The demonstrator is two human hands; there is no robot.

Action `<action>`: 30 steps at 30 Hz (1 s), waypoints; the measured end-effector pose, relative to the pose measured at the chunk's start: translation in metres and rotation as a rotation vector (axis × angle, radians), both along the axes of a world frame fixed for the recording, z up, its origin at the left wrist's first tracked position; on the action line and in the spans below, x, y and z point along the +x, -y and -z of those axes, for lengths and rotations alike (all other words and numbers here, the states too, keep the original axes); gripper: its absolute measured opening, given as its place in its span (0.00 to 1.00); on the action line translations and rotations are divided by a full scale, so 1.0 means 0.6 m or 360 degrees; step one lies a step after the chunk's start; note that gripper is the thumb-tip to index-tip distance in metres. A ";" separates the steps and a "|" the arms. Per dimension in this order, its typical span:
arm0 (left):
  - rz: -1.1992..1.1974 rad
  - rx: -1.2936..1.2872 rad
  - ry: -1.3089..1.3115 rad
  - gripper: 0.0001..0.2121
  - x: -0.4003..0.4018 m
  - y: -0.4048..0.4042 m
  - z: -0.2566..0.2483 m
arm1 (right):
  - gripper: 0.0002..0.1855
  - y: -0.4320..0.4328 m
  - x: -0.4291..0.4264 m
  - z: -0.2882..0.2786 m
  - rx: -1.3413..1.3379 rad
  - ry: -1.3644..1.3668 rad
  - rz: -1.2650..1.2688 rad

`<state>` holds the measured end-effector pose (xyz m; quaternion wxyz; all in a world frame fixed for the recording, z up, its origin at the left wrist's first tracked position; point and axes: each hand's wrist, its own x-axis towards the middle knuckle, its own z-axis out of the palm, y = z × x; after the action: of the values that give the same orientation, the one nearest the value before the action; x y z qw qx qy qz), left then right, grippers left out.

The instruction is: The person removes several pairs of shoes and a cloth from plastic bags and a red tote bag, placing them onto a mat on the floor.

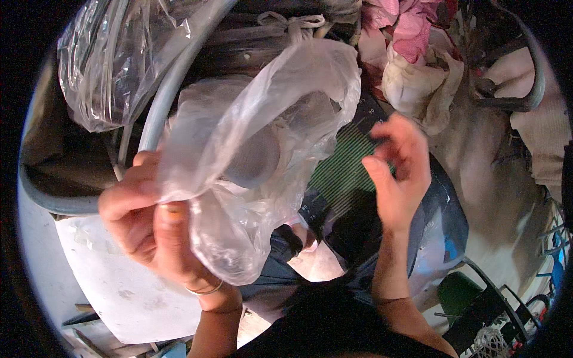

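Observation:
My left hand (147,223) pinches the gathered edge of a thin, clear plastic bag (286,85) between thumb and fingers. The bag hangs loosely open over my lap, its lower part crumpled near my left wrist. A rounded grey-brown thing (255,156) shows within or behind the film; I cannot tell which. To the right of the bag, my right hand (400,174) is raised and blurred, thumb and fingers apart, with nothing plainly held. Below and behind it lies a green-and-black striped sheet (342,165) bearing printed numbers, partly covered by the bag.
A grey-blue curved tube (168,98) runs past my left hand. Clear plastic wrapping (116,67) hangs at upper left. Pink cloth (409,31) and an off-white cloth bundle (414,85) lie at upper right. A white surface (130,286) is at lower left, a green chair (459,293) at lower right.

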<state>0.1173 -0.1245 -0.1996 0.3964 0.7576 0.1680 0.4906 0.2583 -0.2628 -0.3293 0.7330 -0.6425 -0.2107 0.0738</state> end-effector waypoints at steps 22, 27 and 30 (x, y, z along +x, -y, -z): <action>0.0405 0.0914 -0.1563 0.17 0.069 -0.051 0.064 | 0.13 -0.129 -0.011 0.066 0.1104 -0.1800 -0.0701; 0.0500 0.0994 -0.1581 0.24 0.067 -0.049 0.065 | 0.11 -0.166 -0.027 0.097 0.1692 -0.2134 -0.0845; 0.0499 0.0978 -0.1549 0.25 0.059 -0.055 0.069 | 0.12 -0.168 -0.021 0.060 0.1528 -0.2080 -0.0638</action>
<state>0.1529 -0.0912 -0.2409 0.1043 0.9911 0.0670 0.0487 0.2456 -0.1617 -0.3650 0.8747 -0.0384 0.1380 0.4629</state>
